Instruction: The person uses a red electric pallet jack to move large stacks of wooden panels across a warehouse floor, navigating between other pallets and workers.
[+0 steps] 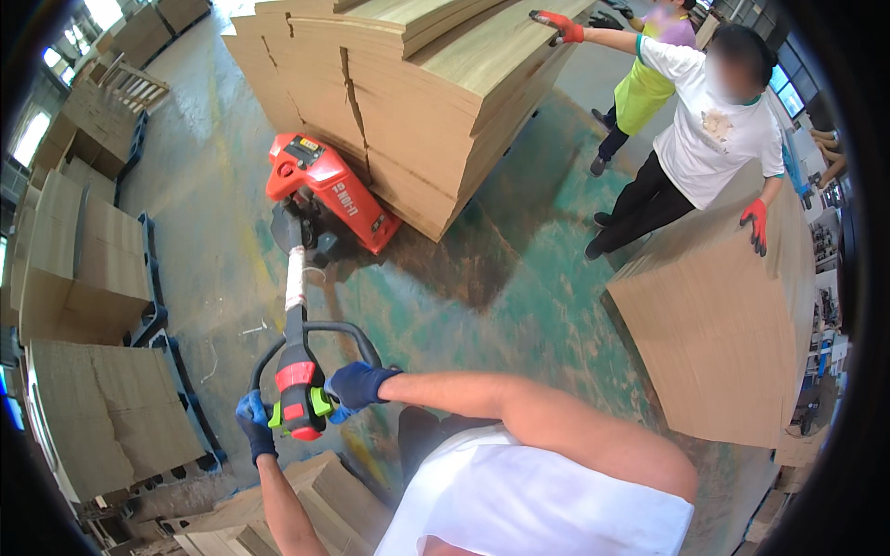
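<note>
Both my hands wear dark blue gloves. My left hand is wrapped round the left side of the control handle, beside a green thumb lever. On its right side, by the other green lever, my right hand is closed too. The handle has black looped bars, red parts and a shaft leading to a red electric pallet truck. Against the truck stands a tall stack of wood boards, raised on something mostly hidden underneath.
A co-worker in a white shirt rests one red-gloved hand on the board stack, the other on a second stack at right. Another person in a yellow-green apron stands behind. Board stacks on pallets line the left; more boards lie near me.
</note>
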`<state>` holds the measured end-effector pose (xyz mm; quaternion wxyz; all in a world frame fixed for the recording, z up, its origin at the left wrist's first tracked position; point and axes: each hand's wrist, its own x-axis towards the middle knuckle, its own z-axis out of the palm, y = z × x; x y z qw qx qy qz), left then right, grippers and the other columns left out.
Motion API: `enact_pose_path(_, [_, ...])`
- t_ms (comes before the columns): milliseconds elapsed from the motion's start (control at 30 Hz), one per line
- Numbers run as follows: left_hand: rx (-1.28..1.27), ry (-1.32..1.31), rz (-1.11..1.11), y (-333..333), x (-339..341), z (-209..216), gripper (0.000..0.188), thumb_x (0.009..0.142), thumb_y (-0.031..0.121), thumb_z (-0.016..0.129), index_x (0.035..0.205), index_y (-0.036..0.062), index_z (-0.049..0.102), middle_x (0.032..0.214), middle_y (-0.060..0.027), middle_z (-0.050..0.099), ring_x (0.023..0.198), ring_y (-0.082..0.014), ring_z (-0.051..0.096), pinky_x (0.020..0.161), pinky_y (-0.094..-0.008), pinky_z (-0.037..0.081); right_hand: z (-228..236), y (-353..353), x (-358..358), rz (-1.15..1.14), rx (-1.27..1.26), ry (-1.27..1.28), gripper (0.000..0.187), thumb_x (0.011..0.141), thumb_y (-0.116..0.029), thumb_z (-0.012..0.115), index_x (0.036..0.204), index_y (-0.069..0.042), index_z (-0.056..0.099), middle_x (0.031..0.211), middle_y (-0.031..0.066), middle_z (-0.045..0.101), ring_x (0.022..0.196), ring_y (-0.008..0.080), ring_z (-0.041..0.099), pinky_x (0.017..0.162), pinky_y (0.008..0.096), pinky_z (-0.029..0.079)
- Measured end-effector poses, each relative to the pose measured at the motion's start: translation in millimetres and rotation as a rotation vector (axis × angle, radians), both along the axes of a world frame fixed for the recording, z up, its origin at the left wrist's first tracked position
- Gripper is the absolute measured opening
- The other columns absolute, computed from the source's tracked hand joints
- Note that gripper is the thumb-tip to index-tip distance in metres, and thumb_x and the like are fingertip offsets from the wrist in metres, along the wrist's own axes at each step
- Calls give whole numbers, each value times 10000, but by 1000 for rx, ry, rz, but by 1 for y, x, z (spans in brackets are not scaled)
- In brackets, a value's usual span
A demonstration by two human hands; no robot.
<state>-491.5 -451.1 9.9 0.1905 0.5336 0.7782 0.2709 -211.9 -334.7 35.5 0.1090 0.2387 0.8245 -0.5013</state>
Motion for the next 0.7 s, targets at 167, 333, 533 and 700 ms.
enact_pose_path(167, [-44, -61, 90, 1, 3, -3, 303, 909, 192, 500, 854, -43, 684, 628, -119, 641, 567, -212, 607, 583, -342, 463, -6, -6, 3, -78, 29, 46, 538, 629, -545, 761, 881, -80, 664, 826, 149, 678, 801, 335, 658, 709, 434, 500])
enact_pose_path(333, [-36, -82, 127, -3, 2, -7, 301, 923, 188, 524, 832, -44, 692, 608, -100, 634, 504, -159, 575, 529, -309, 445, -3, -4, 4, -49, 38, 30, 516, 646, -528, 756, 896, -86, 667, 829, 143, 681, 811, 330, 660, 714, 430, 499])
enact_pose_path(533, [-14, -124, 179, 0, 12, 0, 287, 922, 176, 536, 827, -45, 691, 569, -75, 622, 461, -126, 548, 488, -295, 428, -8, -6, 2, -37, 39, 26, 508, 659, -517, 766, 905, -85, 660, 836, 140, 680, 816, 325, 660, 717, 424, 498])
enact_pose_path(700, [-23, -225, 251, -4, 27, 11, 288, 920, 173, 528, 822, -48, 685, 548, -73, 611, 453, -126, 541, 493, -296, 431, -4, -9, 8, -5, 29, 6, 549, 657, -533, 770, 937, -77, 647, 851, 145, 677, 824, 334, 656, 718, 429, 497])
